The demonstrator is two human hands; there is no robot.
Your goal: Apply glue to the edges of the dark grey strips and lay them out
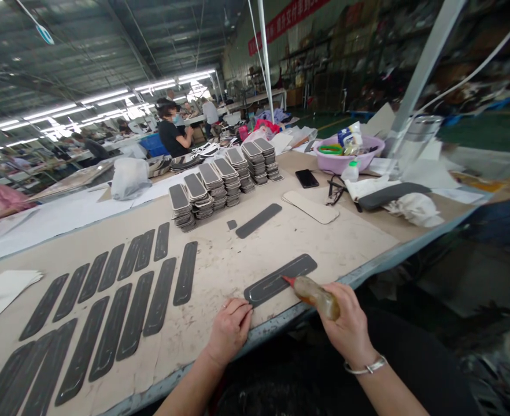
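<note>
A long dark grey strip [287, 273] with a glossy line of glue along it lies near the table's front edge. My right hand [346, 323] grips a brownish glue bottle [313, 293]; its red nozzle touches the strip's middle. My left hand [230, 329] rests flat on the table, fingertips pressing the strip's left end. To the left lie several similar dark strips [107, 306] in two rows.
Stacks of grey-topped pads [220, 185] stand mid-table, with a loose dark strip [258, 220] and a beige strip [310, 206] beyond. A phone [306, 178], glasses [333, 190], a purple basin [346, 157] and a glass jar [413, 141] sit at the right. People work at far tables.
</note>
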